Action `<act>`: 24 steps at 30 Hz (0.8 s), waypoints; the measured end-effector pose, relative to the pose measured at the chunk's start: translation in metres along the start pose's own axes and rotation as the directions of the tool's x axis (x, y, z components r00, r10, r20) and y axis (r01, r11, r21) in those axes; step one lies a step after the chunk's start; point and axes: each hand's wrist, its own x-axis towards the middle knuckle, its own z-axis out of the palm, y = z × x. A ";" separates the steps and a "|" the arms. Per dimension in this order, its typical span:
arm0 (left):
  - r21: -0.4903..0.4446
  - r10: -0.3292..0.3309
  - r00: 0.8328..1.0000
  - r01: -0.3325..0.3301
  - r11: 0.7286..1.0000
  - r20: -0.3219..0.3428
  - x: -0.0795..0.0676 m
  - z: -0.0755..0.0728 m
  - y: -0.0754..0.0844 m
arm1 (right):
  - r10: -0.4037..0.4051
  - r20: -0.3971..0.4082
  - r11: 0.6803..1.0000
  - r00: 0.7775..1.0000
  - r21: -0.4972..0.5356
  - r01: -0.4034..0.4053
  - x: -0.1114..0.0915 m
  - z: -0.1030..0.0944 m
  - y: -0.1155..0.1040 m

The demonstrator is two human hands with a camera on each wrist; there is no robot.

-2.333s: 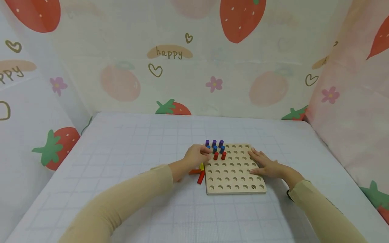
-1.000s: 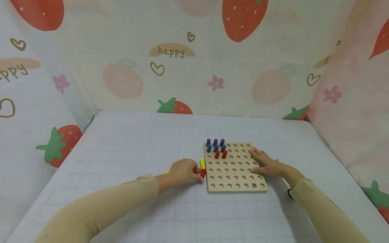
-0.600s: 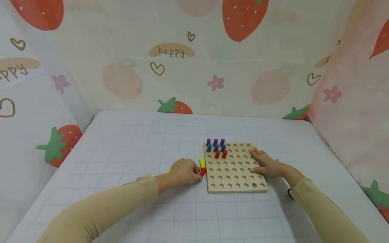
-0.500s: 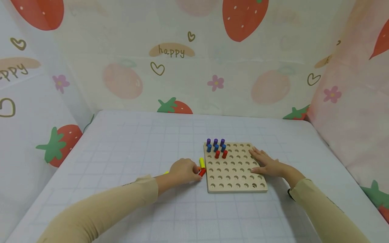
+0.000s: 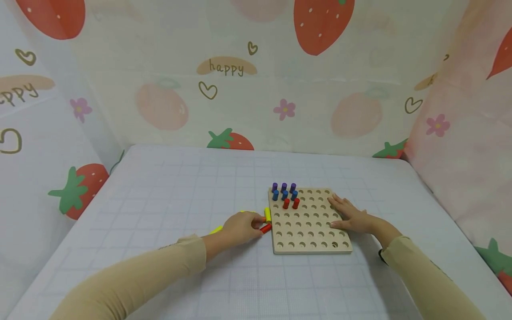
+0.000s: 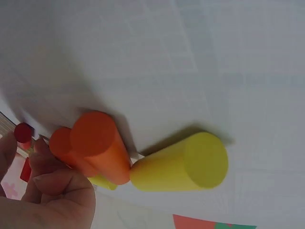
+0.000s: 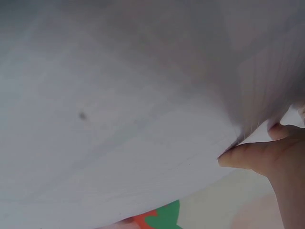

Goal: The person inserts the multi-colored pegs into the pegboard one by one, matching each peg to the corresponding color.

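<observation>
The left hand is positioned left of the pegboard, its thumb and fingertips set apart. A loose red peg lies at the thumb tip, beside the pegboard's left edge; contact with the thumb cannot be determined. A yellow peg lies just beyond, on the far side. Orange pegs lie beside the left hand. The right hand rests, fingers extended, on the pegboard's right edge.

Eight upright pegs, one board
</observation>
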 end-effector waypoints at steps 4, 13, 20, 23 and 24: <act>-0.047 -0.007 1.000 0.006 0.999 -0.017 0.000 0.002 0.000 | 0.002 0.000 1.000 1.000 0.007 -0.002 -0.001 0.000 -0.001; -0.020 -0.046 0.999 0.046 0.999 -0.021 0.001 0.004 0.002 | 0.007 0.004 1.000 1.000 0.001 -0.007 -0.001 0.000 -0.002; 0.025 -0.003 1.000 0.004 1.000 -0.013 -0.002 0.003 0.002 | -0.004 0.000 1.000 1.000 0.001 0.004 -0.001 0.000 0.000; 0.066 -0.004 1.000 0.004 0.998 0.000 -0.001 0.003 0.004 | -0.005 0.000 1.000 1.000 -0.003 0.005 0.000 0.000 0.000; 0.078 -0.005 1.000 0.005 0.997 0.005 0.000 0.002 0.004 | -0.005 0.000 1.000 1.000 -0.006 0.005 0.000 0.000 -0.001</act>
